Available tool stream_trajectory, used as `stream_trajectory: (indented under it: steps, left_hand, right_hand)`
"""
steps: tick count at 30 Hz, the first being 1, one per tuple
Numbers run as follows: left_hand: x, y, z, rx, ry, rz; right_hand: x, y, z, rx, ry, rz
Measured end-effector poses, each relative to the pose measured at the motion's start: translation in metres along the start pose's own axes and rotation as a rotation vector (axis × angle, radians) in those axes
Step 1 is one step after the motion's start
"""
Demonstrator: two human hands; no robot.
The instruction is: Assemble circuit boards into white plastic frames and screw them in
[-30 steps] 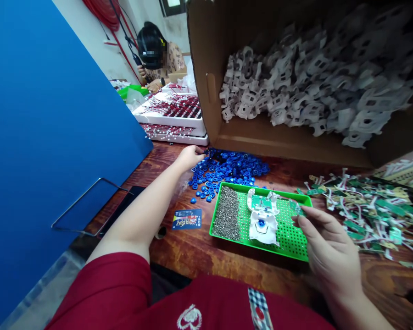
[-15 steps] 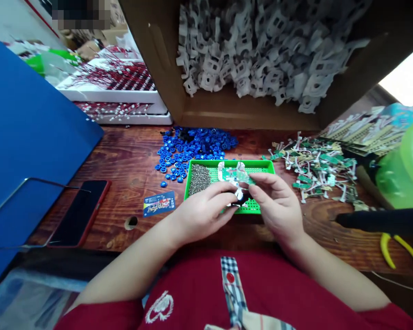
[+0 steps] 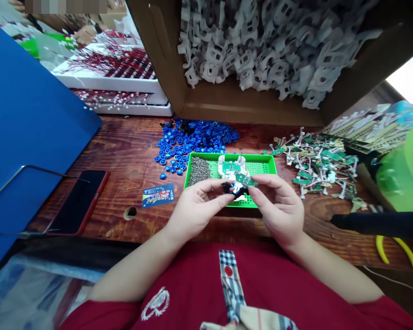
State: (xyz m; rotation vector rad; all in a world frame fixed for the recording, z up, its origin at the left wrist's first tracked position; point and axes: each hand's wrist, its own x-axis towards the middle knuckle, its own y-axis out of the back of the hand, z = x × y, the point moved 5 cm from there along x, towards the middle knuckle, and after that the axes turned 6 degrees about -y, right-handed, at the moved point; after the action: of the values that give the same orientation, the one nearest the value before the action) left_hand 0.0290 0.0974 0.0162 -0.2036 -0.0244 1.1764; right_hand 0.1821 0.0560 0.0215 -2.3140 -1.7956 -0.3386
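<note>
Over the green tray point(image 3: 232, 156), my left hand point(image 3: 198, 206) pinches a small black part point(image 3: 227, 187) with a bit of blue on it. My right hand point(image 3: 281, 205) is closed on a small green circuit board point(image 3: 246, 179), held by its right edge between thumb and fingers. A white connector or lead sits between board and black part; whether they are joined I cannot tell. Behind them, a white plastic housing with another green board point(image 3: 230, 167) lies in the tray. Small metal screws point(image 3: 199, 170) are heaped in the tray's left side.
Blue rings point(image 3: 196, 137) lie piled behind the tray; loose circuit boards with wires point(image 3: 321, 162) are to the right. A cardboard box point(image 3: 251, 107) of white plastic parts stands behind. A phone point(image 3: 77, 201), a card point(image 3: 158, 195) and yellow-handled pliers point(image 3: 382, 250) lie about.
My left fingers have shifted from over the black part to pinching its left side, so more of it shows. The circuit board has tilted and turned to face me. The camera view has shifted slightly.
</note>
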Motion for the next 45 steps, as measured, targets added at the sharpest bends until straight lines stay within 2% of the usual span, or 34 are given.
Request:
stream_trajectory:
  steps: [4,8,10,15,18,22,27,29,35,40,45]
  left_hand:
    - [-0.005,0.0,0.008,0.152,-0.099,-0.046]
    - [-0.007,0.002,0.009,0.145,-0.115,-0.043]
    - [-0.009,0.005,0.009,0.206,-0.149,-0.025]
    - [-0.013,0.007,0.017,0.414,-0.339,-0.038]
    - [-0.014,0.005,0.021,0.454,-0.366,-0.059]
    - [-0.014,0.003,0.02,0.361,-0.316,-0.052]
    - [-0.008,0.003,0.001,0.063,-0.026,-0.022]
    - [-0.006,0.002,-0.004,0.017,0.043,-0.029]
    - [-0.004,0.003,-0.004,0.098,0.072,-0.047]
    - [-0.003,0.003,-0.006,0.066,0.067,-0.022]
    - [-0.002,0.005,-0.007,0.078,0.053,0.021]
  right_hand:
    - [0.001,0.001,0.0,-0.06,-0.082,-0.134]
    - [0.0,0.002,-0.002,-0.117,-0.117,-0.197]
    - [0.0,0.002,-0.003,-0.121,-0.142,-0.207]
    - [0.0,0.005,-0.001,-0.069,-0.165,-0.133]
    - [0.001,0.003,0.0,-0.077,-0.163,-0.173]
    - [0.002,0.002,-0.001,-0.131,-0.136,-0.214]
    - [0.0,0.002,-0.001,-0.225,-0.159,-0.225]
    - [0.0,0.001,-0.001,-0.254,-0.155,-0.241]
    - [0.003,-0.002,-0.003,-0.342,-0.107,-0.255]
    - [0.003,-0.005,-0.006,-0.396,-0.062,-0.259]
    - [-0.001,-0.009,-0.013,-0.568,0.148,-0.216]
